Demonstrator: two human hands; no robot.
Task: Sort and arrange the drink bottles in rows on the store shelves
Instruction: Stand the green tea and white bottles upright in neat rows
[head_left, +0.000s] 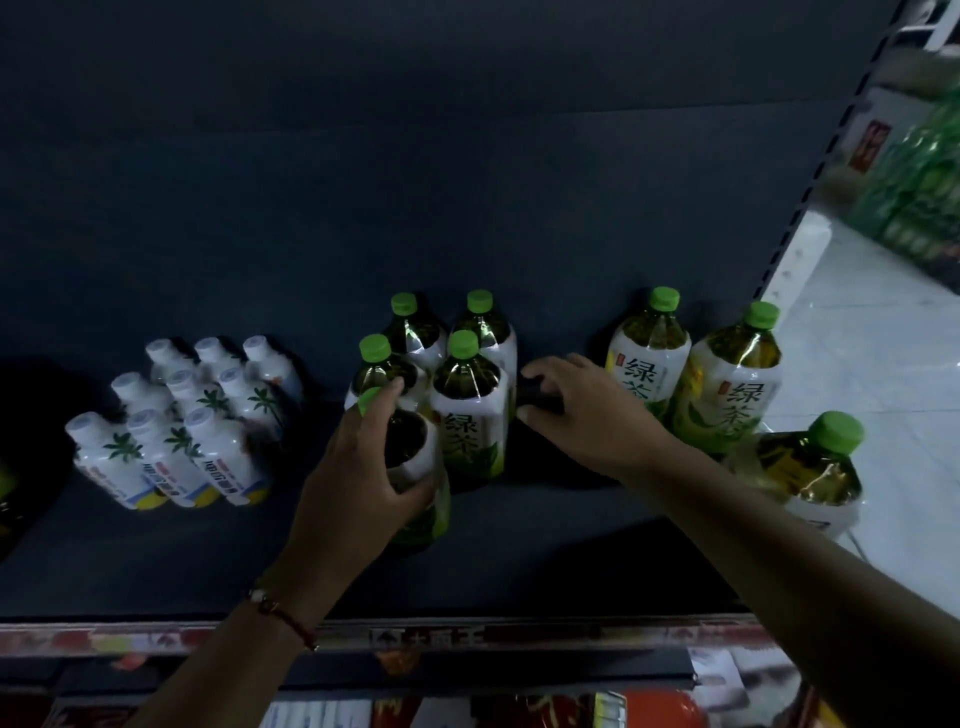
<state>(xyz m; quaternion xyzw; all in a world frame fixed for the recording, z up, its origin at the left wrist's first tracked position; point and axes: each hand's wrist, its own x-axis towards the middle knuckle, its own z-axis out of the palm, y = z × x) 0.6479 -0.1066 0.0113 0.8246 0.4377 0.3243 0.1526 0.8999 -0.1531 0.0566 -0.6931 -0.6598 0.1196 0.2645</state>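
Several green-capped green tea bottles (470, 415) stand clustered in two short rows on the dark shelf (363, 208). My left hand (358, 467) grips one more green tea bottle (418, 457) by its shoulder at the front of that cluster, my fingers hiding most of its cap. My right hand (587, 415) reaches into the dark gap to the cluster's right, fingers spread, with thumb and fingertips close to the nearest bottles. Two green tea bottles (649, 364) (732, 384) stand further right. A third (810, 467) stands nearer me by the shelf's end.
Several white bottles with palm-tree labels (192, 415) stand in rows at the left. A red price rail (467, 636) runs along the shelf's front edge. The white perforated upright (800, 249) ends the shelf at the right, with pale floor beyond it.
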